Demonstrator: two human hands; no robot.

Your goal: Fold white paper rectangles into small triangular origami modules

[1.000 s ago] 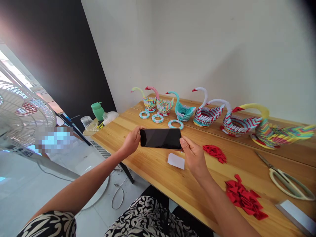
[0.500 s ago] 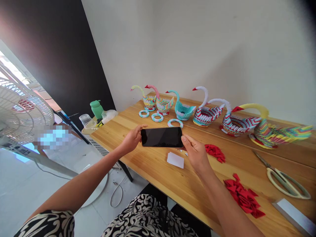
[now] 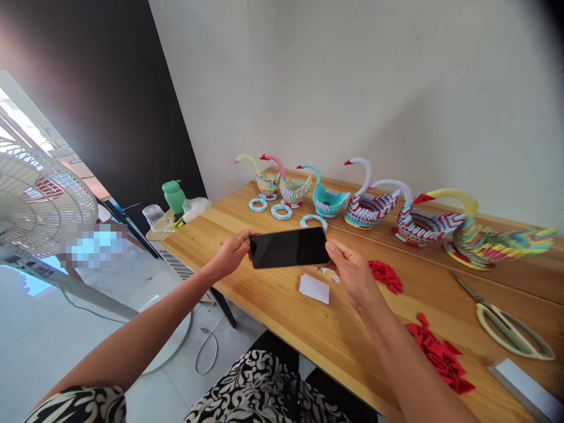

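Note:
A smartphone point(image 3: 289, 248) with a dark screen is held sideways above the wooden table point(image 3: 264, 299). My left hand point(image 3: 232, 251) grips its left end, and my right hand point(image 3: 351, 270) grips its right end, both closed on it. Below the phone lie a small stack of white paper point(image 3: 314, 288) and a few paper scraps. Beyond it, blue and white folded-paper rings point(image 3: 281, 211) rest on the table. Red folded paper pieces point(image 3: 386, 277) lie past my right hand, and a second red pile point(image 3: 440, 355) is beside my right forearm.
Several folded-paper swans point(image 3: 330, 200) stand along the wall. Scissors point(image 3: 506, 323) and a pale oblong block point(image 3: 529, 390) lie at the right. A white fan point(image 3: 44, 200) stands at the left, near a green bottle point(image 3: 174, 197). A cable point(image 3: 206, 352) lies on the floor.
The phone stays in both hands and has come slightly nearer, with its right end tilted up a little more. The objects on the table have not moved.

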